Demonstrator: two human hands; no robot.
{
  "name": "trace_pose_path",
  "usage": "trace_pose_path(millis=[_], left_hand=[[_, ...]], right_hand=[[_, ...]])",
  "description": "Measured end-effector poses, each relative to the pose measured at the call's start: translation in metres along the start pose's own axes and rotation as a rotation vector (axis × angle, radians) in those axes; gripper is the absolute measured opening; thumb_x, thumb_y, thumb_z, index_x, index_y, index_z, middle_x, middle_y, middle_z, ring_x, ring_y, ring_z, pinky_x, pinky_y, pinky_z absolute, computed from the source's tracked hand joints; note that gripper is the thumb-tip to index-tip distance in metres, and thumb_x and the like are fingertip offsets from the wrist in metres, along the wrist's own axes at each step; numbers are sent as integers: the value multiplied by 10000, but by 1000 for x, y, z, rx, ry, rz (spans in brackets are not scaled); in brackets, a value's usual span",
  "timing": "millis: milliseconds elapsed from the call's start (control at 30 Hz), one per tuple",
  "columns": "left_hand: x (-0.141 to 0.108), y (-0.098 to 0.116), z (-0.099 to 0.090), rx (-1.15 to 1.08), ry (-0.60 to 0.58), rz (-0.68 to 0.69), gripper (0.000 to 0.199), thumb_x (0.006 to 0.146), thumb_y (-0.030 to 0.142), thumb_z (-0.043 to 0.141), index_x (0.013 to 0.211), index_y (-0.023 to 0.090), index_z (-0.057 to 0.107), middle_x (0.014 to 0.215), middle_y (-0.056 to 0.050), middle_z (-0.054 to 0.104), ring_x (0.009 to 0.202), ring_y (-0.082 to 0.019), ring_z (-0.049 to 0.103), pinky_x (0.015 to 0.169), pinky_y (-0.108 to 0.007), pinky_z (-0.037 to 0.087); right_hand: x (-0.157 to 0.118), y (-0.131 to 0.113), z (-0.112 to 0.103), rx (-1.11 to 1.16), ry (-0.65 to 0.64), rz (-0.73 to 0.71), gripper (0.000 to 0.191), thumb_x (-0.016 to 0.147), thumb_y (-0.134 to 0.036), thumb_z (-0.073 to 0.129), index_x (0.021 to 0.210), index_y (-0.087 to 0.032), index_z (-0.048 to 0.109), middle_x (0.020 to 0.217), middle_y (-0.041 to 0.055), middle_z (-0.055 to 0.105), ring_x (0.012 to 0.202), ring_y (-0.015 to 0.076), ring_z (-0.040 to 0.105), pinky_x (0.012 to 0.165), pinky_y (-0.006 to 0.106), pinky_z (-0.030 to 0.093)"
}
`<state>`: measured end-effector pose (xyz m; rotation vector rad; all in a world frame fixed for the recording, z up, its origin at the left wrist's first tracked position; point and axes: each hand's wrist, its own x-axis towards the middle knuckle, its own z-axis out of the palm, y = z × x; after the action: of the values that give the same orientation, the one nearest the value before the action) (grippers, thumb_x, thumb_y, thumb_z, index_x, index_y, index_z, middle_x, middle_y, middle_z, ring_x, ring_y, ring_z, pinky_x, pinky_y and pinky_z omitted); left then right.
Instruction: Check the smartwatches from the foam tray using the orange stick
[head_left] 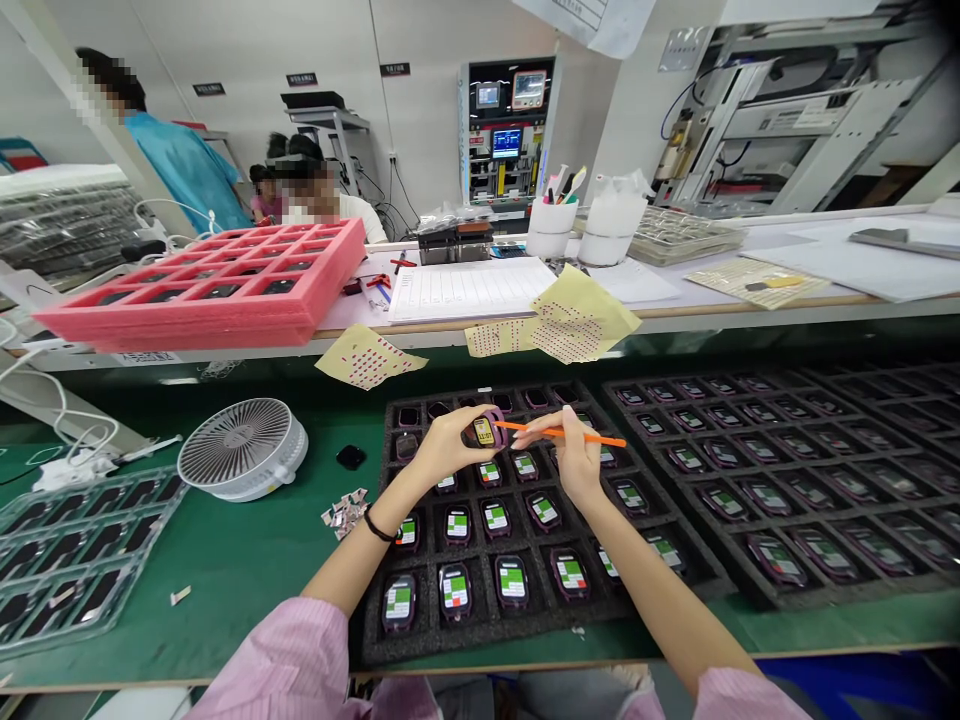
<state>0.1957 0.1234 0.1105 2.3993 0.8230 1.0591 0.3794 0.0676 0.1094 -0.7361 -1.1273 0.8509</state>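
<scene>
Saw watch [486,431] pinched between thumb and fingers of left hand [452,440], held up over the back rows of the near foam tray [483,590]. Saw orange stick [600,438] pinched in fingers of right hand [576,455], tip right at the watch's edge — contact or slight gap, could not tell.

Judged main risk as a skid: thin tip, slanted approach, small target. Could have jumped off the edge and scratched the lit screen. Could also have twisted the watch out of the left fingers by pushing too hard, then dropped it onto other watches [512,582] below. Could have brushed front-row watches with the low right forearm. Flagged fan [241,440] near loose scraps [345,512] too: if running, could have blown bits into the tray. Could not tell blade motion.

Could not see the watch's back or left side, covered by left fingers. Could not make out exact finger placement on the stick. Lost some tray pockets behind both hands and the right forearm. Read 11:07 on the held watch, but could not read small print on the others. Found far right of the second foam tray [724,548] side dim and blurred — could not check contents
</scene>
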Motion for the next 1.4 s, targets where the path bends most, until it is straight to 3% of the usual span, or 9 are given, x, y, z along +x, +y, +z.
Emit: trace_pose_path(millis=[233, 667, 833, 933, 1000, 1067, 1133, 1233, 1400], left_hand=[[0, 1, -1, 4, -15, -19, 547, 674, 188, 747, 1195, 176, 581, 1156, -82, 675, 993, -216, 663, 892, -336, 526], [-2, -4, -3, 59, -60, -2, 542, 681, 197, 751, 1198, 185, 589, 1186, -95, 662, 1060, -240, 640, 929, -369, 504], [0, -6, -2, 53, -56, -47, 516, 694, 224, 742, 1186, 191, 589, 1154, -81, 675, 984, -220, 663, 845, -333, 538], [1, -1, -3, 114, -43, -52, 481, 692, 255, 747, 1148, 202, 605, 1142, -70, 671, 1008, -228, 644, 870, -349, 526], [0, 4, -3, 188, -46, -50, 446, 686, 267, 749, 1109, 207, 621, 1124, -66, 661, 1037, -241, 620, 890, -369, 516], [-1, 8, -2, 235, -62, -56, 430, 687, 244, 739, 1098, 203, 624, 1118, -73, 636, 1049, -246, 604, 865, -365, 527], [-2, 12, -1, 215, -80, -69, 451, 701, 204, 719, 1136, 207, 603, 1124, -76, 609, 1035, -233, 608, 831, -338, 539], [-2, 14, 1, 92, -59, -55, 522, 738, 227, 710, 1230, 230, 538, 1154, -76, 585, 1044, -216, 608, 871, -336, 530], [-1, 13, 0, -43, -8, -14, 516, 771, 328, 705, 1240, 228, 516, 1164, -91, 591, 1027, -216, 614, 808, -334, 554]], right_hand=[[0, 0, -1, -9, 43, -7, 481, 934, -466, 416, 649, -184, 683, 603, 34, 703, 507, 178, 671, 562, 328, 556], [-1, 3, 0, -137, -12, -61, 519, 944, -495, 371, 647, -197, 675, 583, 36, 691, 514, 183, 664, 571, 345, 552], [-1, 1, -1, -106, -9, 8, 498, 918, -558, 376, 748, -191, 667, 618, 43, 701, 528, 193, 675, 563, 350, 563], [0, 3, 1, -129, 18, 49, 431, 912, -536, 410, 736, -194, 604, 732, 62, 723, 654, 198, 699, 676, 369, 573], [1, 7, 3, -167, -25, 94, 337, 846, -489, 564, 675, -203, 513, 851, 68, 719, 776, 198, 691, 754, 367, 560], [2, 13, 7, -201, -113, 154, 378, 701, -432, 736, 662, -213, 431, 874, 44, 686, 766, 178, 656, 718, 332, 552], [3, 18, 9, -241, -183, 212, 474, 586, -393, 815, 639, -218, 377, 711, -22, 598, 605, 120, 559, 589, 266, 518], [3, 21, 10, -242, -178, 269, 499, 600, -412, 798, 605, -218, 338, 549, -92, 358, 482, 70, 348, 472, 210, 420], [2, 17, 8, -107, -120, 321, 527, 608, -468, 787, 618, -225, 319, 566, -90, 320, 502, 75, 339, 515, 253, 497]])
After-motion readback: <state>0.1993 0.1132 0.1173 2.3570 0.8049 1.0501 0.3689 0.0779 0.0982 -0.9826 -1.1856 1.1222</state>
